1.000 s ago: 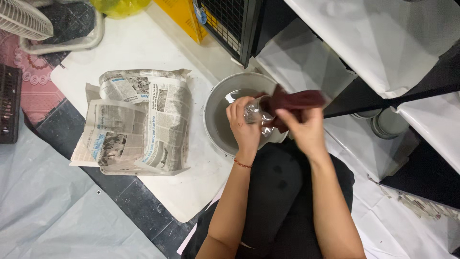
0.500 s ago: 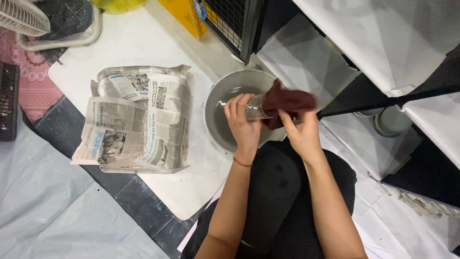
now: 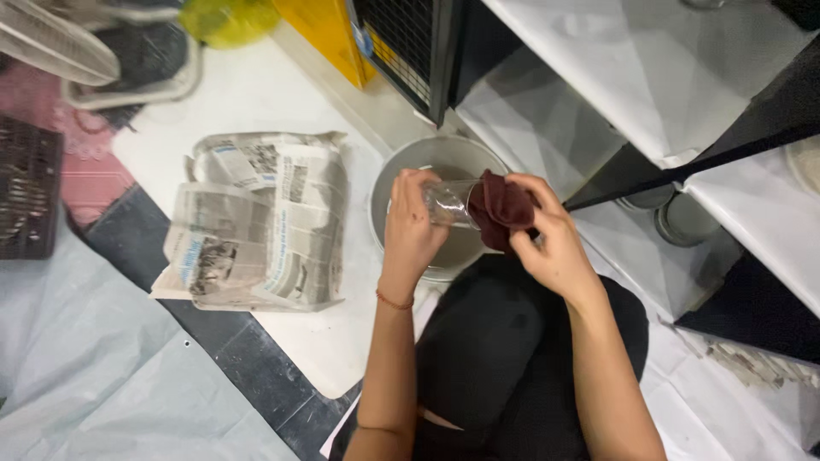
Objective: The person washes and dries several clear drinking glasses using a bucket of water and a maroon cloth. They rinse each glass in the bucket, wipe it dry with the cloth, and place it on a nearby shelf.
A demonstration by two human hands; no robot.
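Your left hand (image 3: 412, 224) is closed around a clear glass (image 3: 448, 203), held on its side at the centre of the frame, right above the grey basin (image 3: 401, 171). Your right hand (image 3: 551, 243) is pinched shut on a dark red cloth (image 3: 502, 207) that covers the glass's right end; whether the cloth reaches inside I cannot tell. To wipe well, keep the left grip firm but not squeezing, since thin glass likely cracks under pressure, and let the right hand do the turning. Push the cloth against the wall and twist, rather than rubbing back and forth. Keep the glass low over the basin so a slip ends there and not on the floor. The folded newspaper (image 3: 260, 222) lies well apart at the left of the frame, on the white sheet (image 3: 256, 94); the shelf (image 3: 649, 77) fills the upper right.
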